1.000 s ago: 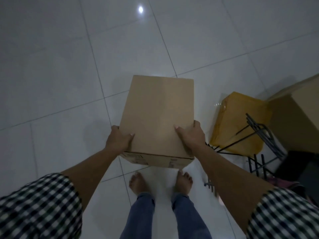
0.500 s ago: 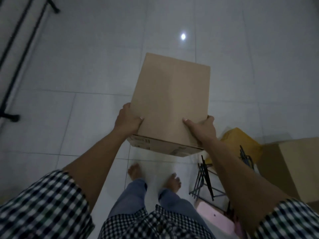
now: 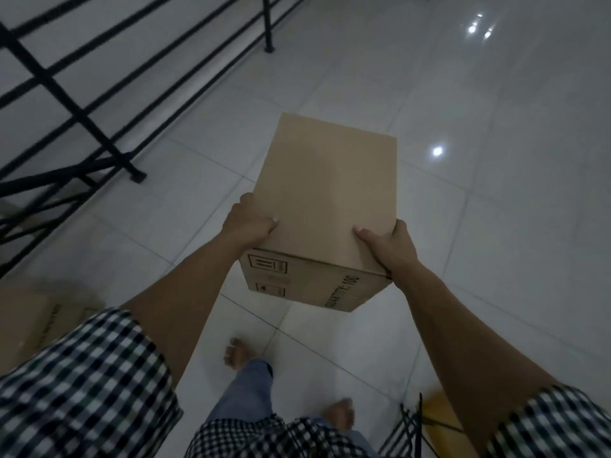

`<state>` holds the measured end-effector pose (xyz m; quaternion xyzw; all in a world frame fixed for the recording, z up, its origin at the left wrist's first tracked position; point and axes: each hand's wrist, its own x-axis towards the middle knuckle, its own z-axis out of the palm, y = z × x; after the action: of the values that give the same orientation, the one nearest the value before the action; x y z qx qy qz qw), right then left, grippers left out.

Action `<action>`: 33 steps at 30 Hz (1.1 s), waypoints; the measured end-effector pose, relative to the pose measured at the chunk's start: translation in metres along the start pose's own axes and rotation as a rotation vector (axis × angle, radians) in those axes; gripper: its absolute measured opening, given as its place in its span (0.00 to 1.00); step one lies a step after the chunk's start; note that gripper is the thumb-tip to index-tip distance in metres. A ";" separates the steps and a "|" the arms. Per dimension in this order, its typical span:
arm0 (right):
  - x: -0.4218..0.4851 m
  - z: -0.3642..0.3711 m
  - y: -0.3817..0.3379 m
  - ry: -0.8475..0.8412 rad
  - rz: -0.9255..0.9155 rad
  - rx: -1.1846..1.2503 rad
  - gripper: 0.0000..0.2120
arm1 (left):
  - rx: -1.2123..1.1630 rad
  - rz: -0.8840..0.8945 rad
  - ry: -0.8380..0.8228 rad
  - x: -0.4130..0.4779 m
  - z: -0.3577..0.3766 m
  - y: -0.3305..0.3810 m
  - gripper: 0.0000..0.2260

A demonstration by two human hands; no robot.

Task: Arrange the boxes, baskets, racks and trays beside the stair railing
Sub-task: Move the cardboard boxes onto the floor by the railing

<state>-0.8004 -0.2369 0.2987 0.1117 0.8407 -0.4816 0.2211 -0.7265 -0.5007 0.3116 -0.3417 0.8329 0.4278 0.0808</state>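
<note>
I carry a plain brown cardboard box (image 3: 327, 190) in the air above the white tiled floor, its printed near side facing me. My left hand (image 3: 248, 223) grips its near left edge and my right hand (image 3: 387, 246) grips its near right corner. The black stair railing (image 3: 79, 107) runs across the upper left, a short way left of the box.
Another cardboard box (image 3: 29, 322) stands on the floor at the lower left, near the railing. A black wire rack (image 3: 408, 431) and a yellow box (image 3: 443, 421) lie at the bottom right. My bare feet (image 3: 236, 355) are on the tiles below the box.
I have turned left while carrying the box: the railing has come far into view, and the yellow box, rack and large box have slid to the bottom right edge or out of sight.
</note>
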 end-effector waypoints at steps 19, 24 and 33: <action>0.055 0.360 -0.192 -0.409 -0.101 -0.372 0.41 | -0.364 -0.370 0.271 0.115 -0.234 -0.234 0.32; 0.081 0.457 -0.214 -0.552 -0.152 -0.512 0.44 | -0.490 -0.549 0.353 0.140 -0.258 -0.298 0.37; 0.152 0.641 -0.185 -0.794 -0.153 -0.743 0.47 | -0.593 -0.794 0.436 0.216 -0.233 -0.439 0.36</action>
<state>-0.8385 -0.8855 0.0854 -0.2257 0.8119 -0.1722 0.5101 -0.5722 -0.9634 0.0749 -0.7192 0.4806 0.5003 -0.0387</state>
